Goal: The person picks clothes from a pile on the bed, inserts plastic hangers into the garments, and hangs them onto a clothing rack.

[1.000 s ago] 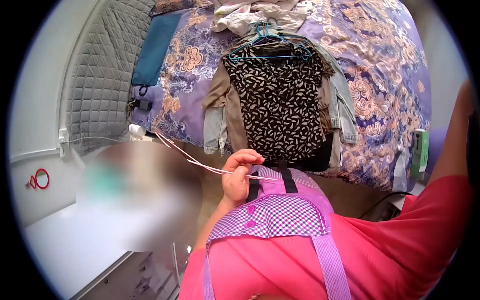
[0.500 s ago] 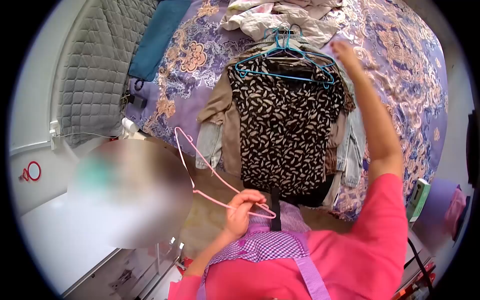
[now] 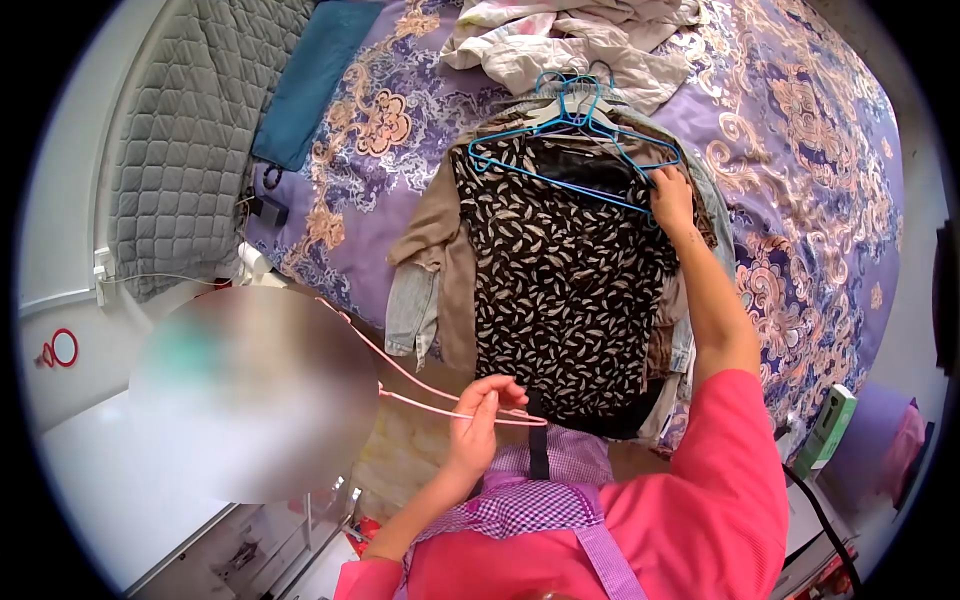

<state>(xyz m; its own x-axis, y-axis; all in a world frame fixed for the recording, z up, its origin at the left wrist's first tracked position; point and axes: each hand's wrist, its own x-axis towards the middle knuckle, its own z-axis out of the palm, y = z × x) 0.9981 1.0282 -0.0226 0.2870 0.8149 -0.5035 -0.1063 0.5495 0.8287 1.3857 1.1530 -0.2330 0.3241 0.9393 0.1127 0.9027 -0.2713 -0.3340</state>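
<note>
My left hand (image 3: pixel 478 422) is closed round one end of a pink hanger (image 3: pixel 420 404), held in front of my body. On the bed, my right hand (image 3: pixel 671 200) pinches the right end of a blue hanger (image 3: pixel 560 184). That hanger lies over the neckline of a black top with a pale leaf-like pattern (image 3: pixel 565 290). Beneath the top are more garments, among them a brown one (image 3: pixel 455 300) and a light denim one (image 3: pixel 410 315). Several hanger hooks bunch together above the collar.
The bed (image 3: pixel 790 180) has a purple patterned cover. Crumpled pale cloth (image 3: pixel 575 45) lies beyond the clothes, a teal cloth (image 3: pixel 315 85) at upper left. A grey quilted headboard (image 3: pixel 185 150) stands left. A green-and-white box (image 3: pixel 827 430) is at right. A blurred patch hides part of the left.
My right hand has come in from the right and reached the blue hanger, now tilted down at its right end. The pink hanger has turned in my left hand.
</note>
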